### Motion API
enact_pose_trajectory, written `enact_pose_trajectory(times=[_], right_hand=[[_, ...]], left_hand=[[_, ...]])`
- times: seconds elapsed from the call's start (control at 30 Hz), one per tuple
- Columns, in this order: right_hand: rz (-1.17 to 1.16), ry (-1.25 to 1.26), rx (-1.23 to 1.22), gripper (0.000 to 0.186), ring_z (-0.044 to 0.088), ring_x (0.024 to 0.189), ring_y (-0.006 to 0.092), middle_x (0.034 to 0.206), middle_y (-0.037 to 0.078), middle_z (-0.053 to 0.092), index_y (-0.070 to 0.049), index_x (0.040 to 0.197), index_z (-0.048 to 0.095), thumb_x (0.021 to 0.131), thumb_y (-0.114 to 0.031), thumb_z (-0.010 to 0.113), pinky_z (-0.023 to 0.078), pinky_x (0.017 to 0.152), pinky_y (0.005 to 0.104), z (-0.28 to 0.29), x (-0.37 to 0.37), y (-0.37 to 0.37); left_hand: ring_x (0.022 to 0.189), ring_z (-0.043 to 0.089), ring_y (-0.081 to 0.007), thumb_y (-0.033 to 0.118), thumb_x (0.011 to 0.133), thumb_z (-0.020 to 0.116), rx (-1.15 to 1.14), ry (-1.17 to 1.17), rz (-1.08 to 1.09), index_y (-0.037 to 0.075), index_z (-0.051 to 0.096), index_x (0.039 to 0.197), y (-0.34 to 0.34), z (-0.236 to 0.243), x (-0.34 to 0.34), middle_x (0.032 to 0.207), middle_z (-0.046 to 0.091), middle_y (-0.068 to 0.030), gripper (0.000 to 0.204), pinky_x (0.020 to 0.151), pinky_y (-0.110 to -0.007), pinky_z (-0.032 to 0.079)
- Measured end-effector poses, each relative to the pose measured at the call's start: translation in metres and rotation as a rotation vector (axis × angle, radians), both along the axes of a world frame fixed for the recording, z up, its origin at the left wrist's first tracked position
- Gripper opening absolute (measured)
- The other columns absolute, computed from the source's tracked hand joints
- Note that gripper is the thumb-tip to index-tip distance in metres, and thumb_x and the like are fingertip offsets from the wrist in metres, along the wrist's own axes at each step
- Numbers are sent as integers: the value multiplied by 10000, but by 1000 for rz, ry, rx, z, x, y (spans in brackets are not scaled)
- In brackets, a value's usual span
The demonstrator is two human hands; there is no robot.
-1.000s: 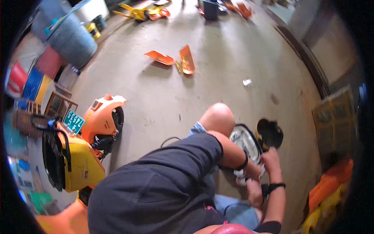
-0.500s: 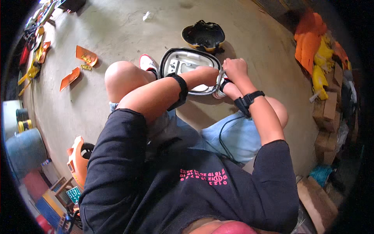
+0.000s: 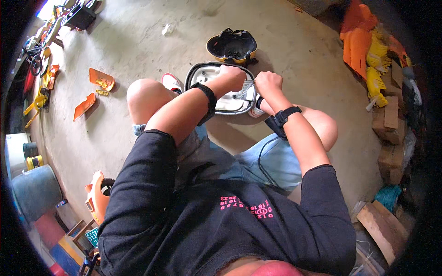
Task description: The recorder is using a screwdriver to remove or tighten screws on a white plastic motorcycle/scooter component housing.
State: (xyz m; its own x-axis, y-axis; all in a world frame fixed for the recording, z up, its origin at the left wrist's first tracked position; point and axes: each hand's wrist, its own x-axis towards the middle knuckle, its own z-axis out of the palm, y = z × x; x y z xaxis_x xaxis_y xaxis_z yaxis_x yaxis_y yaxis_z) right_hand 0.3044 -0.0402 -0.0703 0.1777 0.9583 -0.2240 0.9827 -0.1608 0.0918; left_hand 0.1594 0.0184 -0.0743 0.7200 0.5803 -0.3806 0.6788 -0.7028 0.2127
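Observation:
Between my feet lies an oval shell [image 3: 196, 75] with a white moulded inside and a black rim, like an upturned scooter seat base. My left hand [image 3: 234, 78] is closed over its far right part, knuckles up. Beside it, at the shell's right edge, my right hand [image 3: 268, 84] is closed in a fist. A thin pale strip [image 3: 249, 82] runs between the two fists, and both seem to grip it. My fingertips are hidden. A yellow helmet-like bowl [image 3: 232, 46] with a black inside lies just beyond the shell.
Orange plastic panels [image 3: 84, 106] lie on the floor at left, near a small yellow piece [image 3: 102, 92]. An orange fairing [image 3: 97, 198] stands by my left elbow. Orange and yellow parts [image 3: 358, 46] and cardboard boxes [image 3: 387, 119] line the right wall.
My left hand has shifted up and left over the shell. My right hand has come slightly left, staying by its right edge. The whole view has shifted a little.

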Motion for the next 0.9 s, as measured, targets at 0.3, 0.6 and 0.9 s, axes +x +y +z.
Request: enact_pose_trajectory(times=[0.3,0.6,0.9], right_hand=[[-148,143,44,247,666,842,352,877,198,673,-36,841,707,791,-169,505,536,688,452,-2,-10,-14],[331,296,-190,316,630,890,359,965,204,644,-52,930,663,813,-339,598,501,739,470,9,4,-18],[385,480,-441,474,631,879,345,934,186,666,-46,942,665,835,-496,560,476,775,432,-7,-2,-1]], left_hand=[[976,634,-252,242,799,613,294,113,-135,182,712,969,16,-1,5,1014,685,-28,206,884,-574,352],[876,663,-247,210,829,512,207,64,-122,154,707,846,4,-9,-4,919,689,-63,204,740,-417,475],[878,662,-313,182,824,523,86,7,-137,107,667,925,-14,-15,-19,931,676,-133,192,707,-434,529]])
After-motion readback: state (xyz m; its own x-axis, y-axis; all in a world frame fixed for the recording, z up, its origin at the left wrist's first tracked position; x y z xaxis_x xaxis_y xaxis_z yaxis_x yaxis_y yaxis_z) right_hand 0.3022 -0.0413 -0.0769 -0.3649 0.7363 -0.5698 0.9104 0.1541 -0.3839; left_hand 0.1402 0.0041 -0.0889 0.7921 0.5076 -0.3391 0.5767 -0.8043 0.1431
